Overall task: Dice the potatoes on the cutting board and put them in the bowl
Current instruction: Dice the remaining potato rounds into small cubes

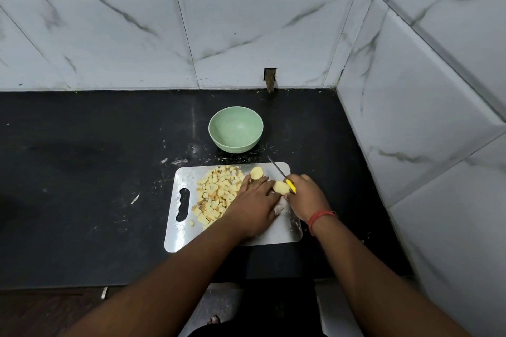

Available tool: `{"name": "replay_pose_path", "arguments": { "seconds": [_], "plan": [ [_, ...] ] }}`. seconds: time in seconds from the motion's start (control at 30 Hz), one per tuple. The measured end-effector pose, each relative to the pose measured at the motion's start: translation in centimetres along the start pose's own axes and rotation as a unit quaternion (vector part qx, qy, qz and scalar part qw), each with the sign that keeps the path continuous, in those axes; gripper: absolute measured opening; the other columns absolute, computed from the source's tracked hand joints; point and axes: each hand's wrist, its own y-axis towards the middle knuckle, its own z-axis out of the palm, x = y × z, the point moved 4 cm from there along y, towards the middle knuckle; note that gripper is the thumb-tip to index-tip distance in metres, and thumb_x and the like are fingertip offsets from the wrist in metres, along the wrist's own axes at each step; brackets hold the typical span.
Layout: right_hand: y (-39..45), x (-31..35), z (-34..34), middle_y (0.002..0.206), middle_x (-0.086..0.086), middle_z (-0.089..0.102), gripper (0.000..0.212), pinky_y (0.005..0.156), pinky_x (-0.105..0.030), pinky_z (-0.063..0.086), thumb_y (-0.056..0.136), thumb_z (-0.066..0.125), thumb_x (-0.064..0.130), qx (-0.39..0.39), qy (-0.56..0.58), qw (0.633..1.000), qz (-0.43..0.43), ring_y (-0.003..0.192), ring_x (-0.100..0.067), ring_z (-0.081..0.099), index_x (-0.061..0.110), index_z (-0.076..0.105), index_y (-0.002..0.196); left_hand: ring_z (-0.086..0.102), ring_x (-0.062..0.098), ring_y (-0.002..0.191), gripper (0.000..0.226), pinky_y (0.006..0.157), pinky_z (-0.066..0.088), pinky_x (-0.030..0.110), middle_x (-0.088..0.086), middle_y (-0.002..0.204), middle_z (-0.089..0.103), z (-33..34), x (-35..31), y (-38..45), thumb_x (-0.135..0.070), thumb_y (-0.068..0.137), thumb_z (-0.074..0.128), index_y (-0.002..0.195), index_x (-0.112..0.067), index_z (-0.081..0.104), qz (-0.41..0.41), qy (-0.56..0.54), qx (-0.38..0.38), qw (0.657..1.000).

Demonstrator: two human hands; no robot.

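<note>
Two potato pieces (281, 187) sat far-right on the cutting board (276, 232), dice (216, 194) heaped left, bowl (236, 128) beyond. Left hand (253, 204) lay flat steadying; right hand (308, 198) gripped the knife (282, 174). Firm, probably wet-slick; best pinned cut-face down.

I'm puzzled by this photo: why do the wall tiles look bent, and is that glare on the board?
Head view: the wide-angle lens bows the wall tiles near the edges; the metal cutting board shines with reflected light, as does the black counter faintly; the diced potato and green bowl look fairly sharp, with soft shadows.
</note>
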Motion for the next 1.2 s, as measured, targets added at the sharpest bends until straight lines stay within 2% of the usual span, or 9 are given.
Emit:
{"name": "replay_pose_path", "arguments": {
  "seconds": [0.13, 0.27, 0.43, 0.53, 0.63, 0.83, 0.93, 1.03, 1.2],
  "plan": [
    [1.2, -0.4, -0.8, 0.107, 0.000, 0.054, 0.033, 0.084, -0.030, 0.049, 0.087, 0.062, 0.009, 0.011, -0.009, 1.000, -0.020, 0.094, -0.022, 0.058, 0.026, 0.064, 0.114, 0.021, 0.028, 0.151, 0.050, 0.124, -0.004, 0.055, 0.008, 0.152, 0.040, -0.1, -0.4, -0.3, -0.048, 0.106, 0.035, 0.146, -0.022, 0.050, -0.004, 0.017, -0.014, 1.000],
    [2.0, -0.5, -1.1, 0.096, 0.003, 0.052, 0.023, 0.073, -0.028, 0.045, 0.087, 0.060, 0.011, 0.008, -0.020, 0.999, -0.032, 0.089, -0.021, 0.058, 0.026, 0.066, 0.103, 0.029, 0.032, 0.148, 0.052, 0.124, 0.007, 0.059, 0.013, 0.148, 0.044, 0.3, -1.1, -1.1, -0.046, 0.105, 0.037, 0.146, -0.016, 0.051, -0.010, 0.053, -0.032, 0.998],
    [2.5, -0.3, -1.0, 0.104, 0.002, 0.055, 0.023, 0.082, -0.032, 0.050, 0.089, 0.061, 0.015, 0.006, -0.028, 0.999, -0.032, 0.093, -0.020, 0.057, 0.025, 0.063, 0.110, 0.043, 0.029, 0.138, 0.051, 0.123, 0.019, 0.060, 0.008, 0.134, 0.056, 1.0, -1.3, -1.8, -0.043, 0.100, 0.047, 0.137, -0.011, 0.060, -0.012, 0.071, -0.075, 0.995],
    [2.6, -0.1, -1.1, 0.109, -0.001, 0.055, 0.025, 0.085, -0.033, 0.050, 0.090, 0.061, 0.015, 0.009, -0.028, 0.999, -0.025, 0.097, -0.021, 0.058, 0.023, 0.062, 0.114, 0.042, 0.028, 0.138, 0.052, 0.123, 0.014, 0.058, 0.005, 0.133, 0.056, 1.0, -1.3, -1.9, -0.043, 0.101, 0.046, 0.139, -0.010, 0.058, 0.002, 0.061, -0.086, 0.994],
    [1.7, 0.1, -1.6, 0.119, -0.004, 0.054, 0.030, 0.092, -0.033, 0.047, 0.094, 0.056, 0.014, -0.010, 0.025, 1.000, 0.010, 0.105, -0.023, 0.057, 0.018, 0.059, 0.124, 0.037, 0.028, 0.143, 0.052, 0.124, 0.007, 0.058, 0.003, 0.140, 0.053, 0.9, -1.2, -1.9, -0.042, 0.103, 0.042, 0.144, -0.012, 0.054, 0.014, 0.036, -0.072, 0.997],
    [-4.7, 0.6, -2.0, 0.111, -0.010, 0.062, 0.016, 0.084, -0.034, 0.049, 0.100, 0.045, 0.015, -0.019, 0.102, 0.994, 0.039, 0.097, -0.023, 0.059, 0.012, 0.054, 0.113, 0.024, 0.025, 0.151, 0.057, 0.126, 0.001, 0.055, 0.000, 0.155, 0.043, 1.0, -0.3, -2.2, -0.046, 0.107, 0.034, 0.153, -0.015, 0.043, 0.023, 0.012, -0.046, 0.999],
    [-7.8, 0.8, -1.4, 0.101, -0.014, 0.063, 0.013, 0.074, -0.035, 0.050, 0.102, 0.039, 0.018, 0.024, 0.055, 0.997, 0.052, 0.087, -0.028, 0.062, 0.010, 0.047, 0.107, 0.021, 0.025, 0.153, 0.058, 0.126, -0.002, 0.054, 0.000, 0.159, 0.040, 1.3, -0.3, -2.3, -0.047, 0.107, 0.032, 0.155, -0.014, 0.041, 0.023, 0.022, -0.036, 0.999],
    [-9.2, 0.7, -0.4, 0.102, -0.018, 0.065, 0.015, 0.068, -0.031, 0.043, 0.103, 0.037, 0.019, 0.062, -0.002, 0.996, 0.063, 0.091, -0.032, 0.064, 0.006, 0.045, 0.108, 0.022, 0.025, 0.152, 0.058, 0.126, 0.000, 0.055, 0.001, 0.159, 0.040, 1.6, -0.4, -2.4, -0.046, 0.108, 0.031, 0.154, -0.013, 0.043, 0.026, 0.036, -0.032, 0.999],
    [-9.3, 0.5, 0.2, 0.108, -0.019, 0.064, 0.014, 0.072, -0.031, 0.043, 0.099, 0.038, 0.011, 0.091, -0.041, 0.991, 0.088, 0.096, -0.033, 0.064, 0.005, 0.045, 0.111, 0.027, 0.026, 0.151, 0.056, 0.125, 0.003, 0.057, 0.001, 0.156, 0.044, 1.6, -0.3, -2.4, -0.044, 0.107, 0.030, 0.152, -0.014, 0.046, 0.027, 0.051, -0.035, 0.998]
  ]
}}
